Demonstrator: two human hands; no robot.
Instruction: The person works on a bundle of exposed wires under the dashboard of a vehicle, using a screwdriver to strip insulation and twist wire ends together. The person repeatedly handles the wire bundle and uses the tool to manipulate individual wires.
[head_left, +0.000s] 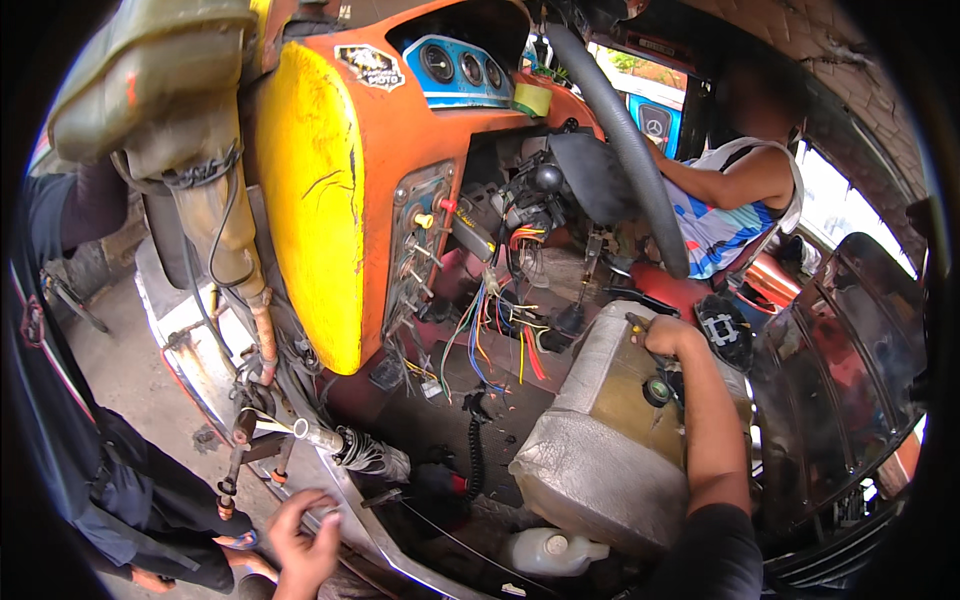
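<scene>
My right hand [670,337] rests on top of a silver-wrapped engine cover [580,455] with a tan panel. Its fingers are curled around something small, dark and yellowish at their tips that I cannot make out. A round black cap [657,391] sits on the cover below that hand. Low on the left, my left hand [303,545] has thumb and fingers drawn together, with a small greyish thing at the tips, too small to name. Beyond it are a metal sill [350,500] and a pipe end [318,433] beside a crumpled silvery bundle [372,455].
Loose coloured wires [485,310] hang under the orange dashboard [400,150] with its yellow side panel [310,200]. A steering wheel [625,140] stands before a seated person [735,200]. Another person in dark clothes [120,480] stands at left. A whitish jug [555,552] lies near the cover.
</scene>
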